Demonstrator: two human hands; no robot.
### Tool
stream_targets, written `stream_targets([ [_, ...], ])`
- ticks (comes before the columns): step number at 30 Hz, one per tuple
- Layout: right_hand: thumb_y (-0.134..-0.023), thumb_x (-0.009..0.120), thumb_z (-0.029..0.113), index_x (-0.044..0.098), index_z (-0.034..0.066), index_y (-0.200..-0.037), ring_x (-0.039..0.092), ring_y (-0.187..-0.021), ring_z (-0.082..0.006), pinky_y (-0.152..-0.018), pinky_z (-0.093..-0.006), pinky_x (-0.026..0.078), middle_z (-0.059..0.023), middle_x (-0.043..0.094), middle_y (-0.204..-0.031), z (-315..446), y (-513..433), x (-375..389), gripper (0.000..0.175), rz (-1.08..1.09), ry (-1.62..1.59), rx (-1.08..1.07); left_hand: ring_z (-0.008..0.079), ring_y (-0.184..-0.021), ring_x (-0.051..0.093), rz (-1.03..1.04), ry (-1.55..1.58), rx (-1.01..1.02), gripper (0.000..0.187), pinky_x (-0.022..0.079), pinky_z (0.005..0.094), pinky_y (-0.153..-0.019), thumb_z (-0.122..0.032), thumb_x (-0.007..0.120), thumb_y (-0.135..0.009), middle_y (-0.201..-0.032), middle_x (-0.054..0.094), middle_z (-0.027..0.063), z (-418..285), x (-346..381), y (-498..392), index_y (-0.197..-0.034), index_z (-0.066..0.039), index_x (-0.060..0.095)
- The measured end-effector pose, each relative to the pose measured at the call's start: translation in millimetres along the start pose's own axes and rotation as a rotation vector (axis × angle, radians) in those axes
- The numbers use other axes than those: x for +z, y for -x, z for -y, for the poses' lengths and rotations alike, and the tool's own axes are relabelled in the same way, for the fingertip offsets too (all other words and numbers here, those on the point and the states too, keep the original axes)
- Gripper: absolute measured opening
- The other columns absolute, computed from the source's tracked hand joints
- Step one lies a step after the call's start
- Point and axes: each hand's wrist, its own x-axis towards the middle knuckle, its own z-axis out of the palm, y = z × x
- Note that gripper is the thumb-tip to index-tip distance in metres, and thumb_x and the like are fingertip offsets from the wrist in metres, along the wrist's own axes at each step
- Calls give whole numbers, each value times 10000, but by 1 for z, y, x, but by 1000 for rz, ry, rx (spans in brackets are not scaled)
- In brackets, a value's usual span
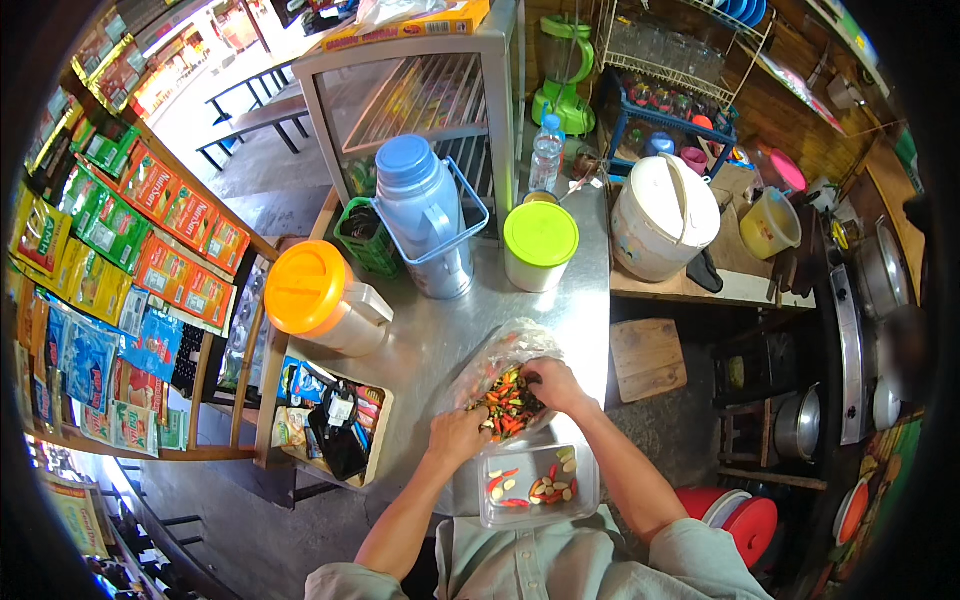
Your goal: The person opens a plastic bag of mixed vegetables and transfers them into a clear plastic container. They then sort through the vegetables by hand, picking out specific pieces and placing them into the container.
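Before me on the metal counter lies a clear plastic bag (525, 337) full of small red, orange and green chillies (510, 401). My left hand (456, 439) is at the bag's left rim, its fingertips at the chillies; whether it grips anything is hidden. My right hand (556, 384) reaches into the right side of the bag with its fingers bent down among the chillies, so what they hold cannot be seen. Nearest my body is a clear plastic container (517, 457) with a few red chillies (514, 502) and pale peeled garlic cloves (539, 489) inside.
Behind the bag stand a blue thermos flask (431, 217), a lime-lidded tub (540, 247) and an orange-lidded pitcher (311, 300). A tray of packets (386, 420) sits left, near hanging sachets (172, 202). A white rice container (660, 217) stands on the side table, across a gap at right.
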Motion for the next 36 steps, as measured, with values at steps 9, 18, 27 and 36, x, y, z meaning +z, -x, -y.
stream_targets([
  [9,-807,739,226,709,128,-1045,687,-984,-343,-842,-468,552,-148,699,-987,17,-2,-9,259,183,302,3,387,-874,717,-18,182,-67,307,545,521,-821,-360,672,-867,-867,742,177,-8,-47,5,-1061,-136,751],
  [18,-888,719,260,740,66,-922,695,-795,-367,-750,-473,545,-181,701,-796,22,13,-27,198,76,120,-54,372,-882,717,-2,390,-72,353,542,465,-816,-394,675,-904,-913,749,181,-24,-76,-2,-1077,-94,745],
  [27,-976,646,161,697,8,-966,659,-748,-131,-679,-308,531,-41,680,-794,37,29,-40,161,206,-708,162,365,-866,716,-160,565,42,286,549,446,-792,-285,688,-930,-928,732,200,-53,-56,-31,-1083,-45,709],
  [36,-1040,513,179,622,22,-917,605,-693,-125,-620,-267,501,-33,624,-810,31,26,-8,227,100,-1221,271,384,-866,672,-248,280,251,216,525,487,-784,-240,692,-900,-891,700,169,-55,-53,-39,-1023,-63,692],
])
